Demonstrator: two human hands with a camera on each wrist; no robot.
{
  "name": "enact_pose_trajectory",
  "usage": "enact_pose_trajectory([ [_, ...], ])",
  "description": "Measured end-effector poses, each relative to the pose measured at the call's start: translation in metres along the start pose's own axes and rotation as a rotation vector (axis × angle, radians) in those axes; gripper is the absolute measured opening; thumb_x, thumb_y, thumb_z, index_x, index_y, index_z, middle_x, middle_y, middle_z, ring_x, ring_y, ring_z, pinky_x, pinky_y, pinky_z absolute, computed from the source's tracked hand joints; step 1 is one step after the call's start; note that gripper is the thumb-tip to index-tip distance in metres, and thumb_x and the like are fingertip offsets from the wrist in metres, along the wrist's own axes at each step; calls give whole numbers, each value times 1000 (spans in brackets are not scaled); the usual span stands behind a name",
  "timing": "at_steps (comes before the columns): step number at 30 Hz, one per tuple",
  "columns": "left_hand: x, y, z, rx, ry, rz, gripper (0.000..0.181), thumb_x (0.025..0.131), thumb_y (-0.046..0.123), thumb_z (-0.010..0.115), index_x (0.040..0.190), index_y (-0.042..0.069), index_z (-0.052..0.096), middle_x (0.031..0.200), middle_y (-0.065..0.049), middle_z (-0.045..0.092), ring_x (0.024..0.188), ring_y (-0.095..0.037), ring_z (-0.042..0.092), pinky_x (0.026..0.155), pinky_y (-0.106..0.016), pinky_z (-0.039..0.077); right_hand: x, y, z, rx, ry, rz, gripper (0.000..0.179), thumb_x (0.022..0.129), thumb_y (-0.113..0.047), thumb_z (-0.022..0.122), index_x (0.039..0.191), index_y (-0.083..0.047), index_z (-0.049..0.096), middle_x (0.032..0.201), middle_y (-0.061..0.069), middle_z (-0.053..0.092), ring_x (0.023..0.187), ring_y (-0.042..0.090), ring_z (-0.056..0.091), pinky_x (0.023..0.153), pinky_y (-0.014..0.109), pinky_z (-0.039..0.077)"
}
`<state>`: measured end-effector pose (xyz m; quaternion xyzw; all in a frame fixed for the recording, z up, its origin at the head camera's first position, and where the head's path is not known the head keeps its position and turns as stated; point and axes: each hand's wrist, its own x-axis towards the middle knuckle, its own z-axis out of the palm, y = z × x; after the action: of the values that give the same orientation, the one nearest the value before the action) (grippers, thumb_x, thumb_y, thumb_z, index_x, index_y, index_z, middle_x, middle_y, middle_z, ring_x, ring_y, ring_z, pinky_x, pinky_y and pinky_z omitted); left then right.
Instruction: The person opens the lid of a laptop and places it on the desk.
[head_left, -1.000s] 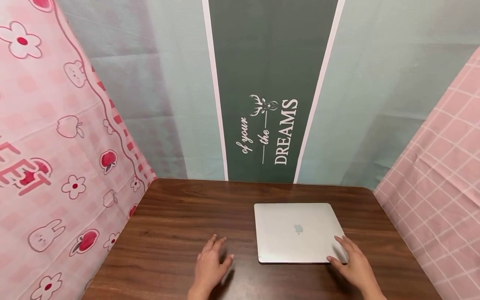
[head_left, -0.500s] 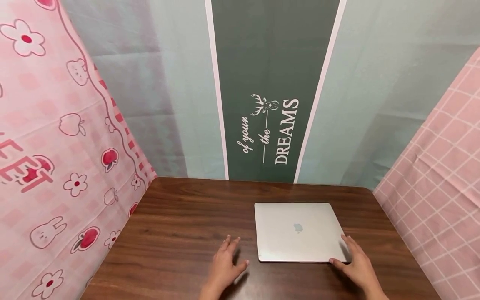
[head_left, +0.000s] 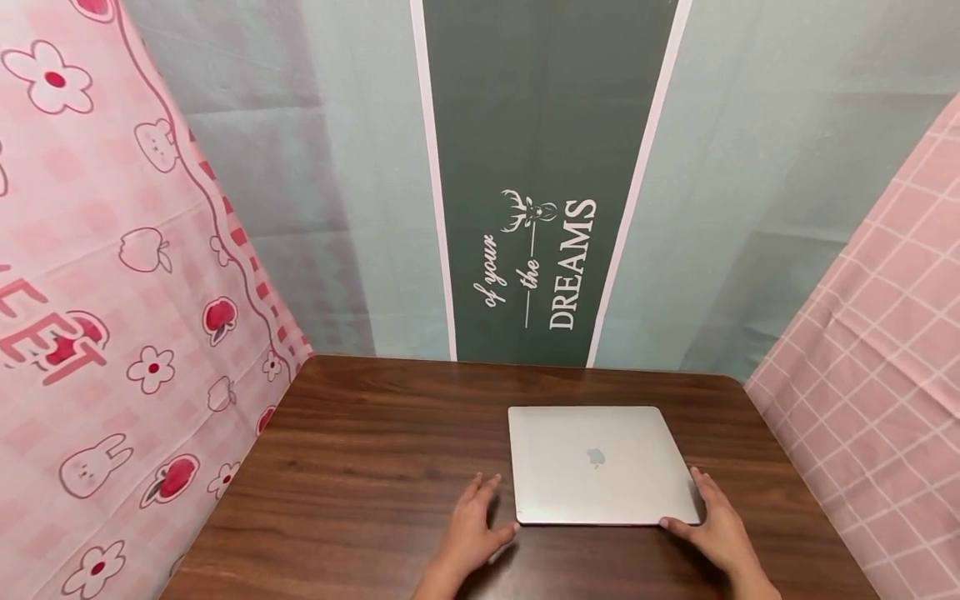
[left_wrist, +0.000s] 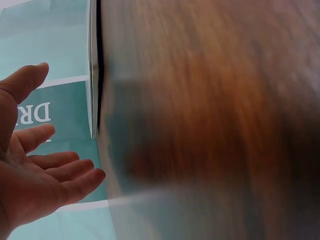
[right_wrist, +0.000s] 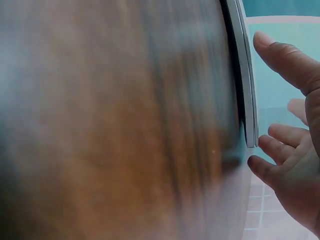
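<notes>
A closed silver laptop [head_left: 592, 479] with an apple logo on its lid lies flat on the brown wooden table [head_left: 360, 467]. My left hand [head_left: 471, 527] is just off the laptop's near left corner, fingers spread and relaxed. In the left wrist view, a gap shows between that hand [left_wrist: 47, 160] and the thin edge of the laptop [left_wrist: 94, 75]. At the near right corner is my right hand [head_left: 716, 529], its thumb by the front edge and its fingers along the right side. The right wrist view shows this hand [right_wrist: 295, 155] with fingers loosely bent close to the laptop's edge [right_wrist: 245, 85]; contact is unclear.
Behind the table's back edge hangs a grey-green cloth [head_left: 555, 125] with white lettering. A pink patterned cloth [head_left: 150, 275] borders the left side, and a pink checked cloth [head_left: 885, 333] borders the right.
My left hand has moved right, up to the laptop's left side. My right hand has shifted slightly right, from over the lid's corner to the right edge. The laptop has stayed in place.
</notes>
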<state>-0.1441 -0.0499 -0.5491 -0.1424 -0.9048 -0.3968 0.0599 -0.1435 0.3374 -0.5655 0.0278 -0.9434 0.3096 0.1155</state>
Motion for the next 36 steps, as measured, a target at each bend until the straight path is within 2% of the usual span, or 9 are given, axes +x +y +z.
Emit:
enact_pose_trajectory([
  [3, 2, 2, 3, 29, -16, -10, 70, 68, 33, 78, 128, 4, 54, 129, -31, 45, 111, -46, 48, 86, -55, 43, 5, 3, -2, 1, -42, 16, 107, 62, -32, 85, 135, 18, 26, 130, 46, 26, 119, 59, 26, 90, 67, 25],
  [8, 5, 4, 9, 79, -81, -44, 70, 68, 37, 78, 127, 6, 56, 129, -30, 45, 110, -48, 48, 83, -57, 43, 9, 6, -5, -16, -114, 63, 109, 62, -35, 85, 134, 20, 24, 129, 49, 22, 118, 61, 23, 90, 68, 24],
  [13, 8, 5, 14, 49, -112, -63, 70, 68, 37, 79, 125, 4, 56, 128, -31, 44, 110, -50, 46, 82, -58, 43, 14, 4, -3, -42, -150, 65, 110, 60, -38, 85, 132, 22, 27, 129, 47, 26, 117, 59, 27, 91, 66, 26],
  [18, 14, 8, 21, -12, -105, -49, 71, 67, 30, 81, 125, -2, 54, 126, -33, 43, 112, -50, 45, 85, -56, 42, 20, -1, 1, -52, -170, 55, 114, 58, -42, 85, 131, 23, 27, 128, 46, 29, 116, 57, 30, 91, 64, 28],
  [23, 17, 13, 29, -13, -79, -70, 73, 63, 24, 83, 122, -6, 54, 124, -34, 44, 112, -49, 44, 87, -55, 42, 22, -6, -2, -90, -228, 139, 124, 57, -47, 84, 133, 25, 18, 123, 50, 29, 110, 63, 29, 90, 66, 28],
  [27, 17, 17, 32, 57, -73, -74, 75, 60, 26, 84, 122, -6, 54, 121, -31, 47, 112, -46, 44, 87, -54, 41, 23, -8, -6, -96, -263, 191, 128, 57, -50, 84, 132, 26, 13, 120, 50, 27, 108, 63, 28, 91, 66, 26],
  [31, 17, 20, 34, 133, -83, -94, 77, 60, 30, 84, 122, -4, 54, 119, -27, 51, 110, -42, 44, 86, -54, 39, 25, -9, -7, -106, -272, 203, 128, 56, -51, 84, 131, 27, 15, 119, 50, 27, 106, 62, 29, 90, 66, 28],
  [36, 21, 23, 34, 137, -43, -96, 74, 61, 30, 83, 121, -2, 56, 111, -21, 55, 103, -37, 48, 81, -52, 41, 27, -10, -7, -129, -278, 200, 133, 49, -51, 86, 130, 28, 17, 116, 50, 29, 101, 62, 32, 87, 65, 31],
])
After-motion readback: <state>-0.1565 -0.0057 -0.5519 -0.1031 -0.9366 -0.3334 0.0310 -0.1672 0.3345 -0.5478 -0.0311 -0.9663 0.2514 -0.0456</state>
